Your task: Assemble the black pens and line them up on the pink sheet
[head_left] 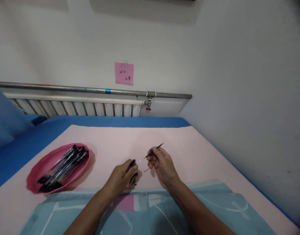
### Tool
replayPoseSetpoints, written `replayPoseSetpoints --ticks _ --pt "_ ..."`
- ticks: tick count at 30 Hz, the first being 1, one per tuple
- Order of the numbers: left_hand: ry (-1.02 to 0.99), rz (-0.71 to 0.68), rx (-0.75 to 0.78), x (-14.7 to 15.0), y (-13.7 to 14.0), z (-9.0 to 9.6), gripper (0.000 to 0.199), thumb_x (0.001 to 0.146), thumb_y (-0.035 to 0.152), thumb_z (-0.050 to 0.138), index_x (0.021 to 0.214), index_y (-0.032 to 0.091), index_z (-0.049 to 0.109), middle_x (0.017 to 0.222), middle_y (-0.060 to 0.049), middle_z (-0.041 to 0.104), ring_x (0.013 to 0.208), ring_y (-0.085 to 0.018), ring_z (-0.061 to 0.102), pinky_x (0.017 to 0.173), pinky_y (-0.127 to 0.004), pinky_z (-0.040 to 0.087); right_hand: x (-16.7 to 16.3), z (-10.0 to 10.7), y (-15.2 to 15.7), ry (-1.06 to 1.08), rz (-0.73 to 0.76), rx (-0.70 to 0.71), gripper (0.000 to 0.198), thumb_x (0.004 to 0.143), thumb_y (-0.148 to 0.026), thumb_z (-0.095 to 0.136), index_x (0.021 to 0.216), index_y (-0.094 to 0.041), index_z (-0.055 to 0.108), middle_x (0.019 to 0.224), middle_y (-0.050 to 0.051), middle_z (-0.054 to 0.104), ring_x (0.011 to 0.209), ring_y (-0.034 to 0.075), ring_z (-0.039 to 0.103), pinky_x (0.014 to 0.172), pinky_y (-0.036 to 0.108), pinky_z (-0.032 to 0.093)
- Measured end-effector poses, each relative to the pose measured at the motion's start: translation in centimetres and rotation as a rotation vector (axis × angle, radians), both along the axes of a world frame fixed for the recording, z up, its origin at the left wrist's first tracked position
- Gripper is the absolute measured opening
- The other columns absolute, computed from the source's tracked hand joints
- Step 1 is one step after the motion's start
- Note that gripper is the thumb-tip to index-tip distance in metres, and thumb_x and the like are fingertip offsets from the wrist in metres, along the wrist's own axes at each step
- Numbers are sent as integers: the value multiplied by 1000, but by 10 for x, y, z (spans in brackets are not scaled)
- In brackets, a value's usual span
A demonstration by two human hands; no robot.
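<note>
My right hand [159,163] pinches a slim pen refill [151,154], dark along most of its length with a yellow band and a pale end. The refill slants up to the right, its pale end towards my left hand [121,174]. My left fingers are closed round black pen parts [131,164], one end poking up past the thumb. More dark pieces [133,179] show under those fingers, partly hidden. To the left, a pink oval basket [32,169] holds several clear pens with black caps [66,168].
A pink sheet [110,140] covers the blue-edged table [115,120]. Light blue patterned cloth [213,199] lies along the near side. Behind are a white radiator [91,107], a metal pipe [78,89] with a valve [148,104], and a pink note [124,73] on the wall.
</note>
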State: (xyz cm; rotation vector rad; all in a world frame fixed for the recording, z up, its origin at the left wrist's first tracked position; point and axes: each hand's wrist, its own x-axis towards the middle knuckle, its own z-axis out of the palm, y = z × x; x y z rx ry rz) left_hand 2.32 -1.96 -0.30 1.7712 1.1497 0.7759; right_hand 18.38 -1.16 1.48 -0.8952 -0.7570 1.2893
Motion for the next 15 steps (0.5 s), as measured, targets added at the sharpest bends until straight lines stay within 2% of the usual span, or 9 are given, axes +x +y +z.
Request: replayPoseSetpoints --ticks 7,15 --pt "52 -23 58 0 -2 1 27 85 41 36 71 19 44 60 5 43 58 -9 40 55 -19 30 -4 9 -7 132 -6 106 17 74 -31 63 71 -15 57 69 1 58 54 10 55 35 16 41" --pt "79 -61 68 1 -3 3 25 85 37 35 73 19 45 60 5 45 57 -9 40 55 -19 29 -4 7 -7 104 15 88 18 75 -31 62 71 -15 57 68 2 59 53 10 56 35 17 40"
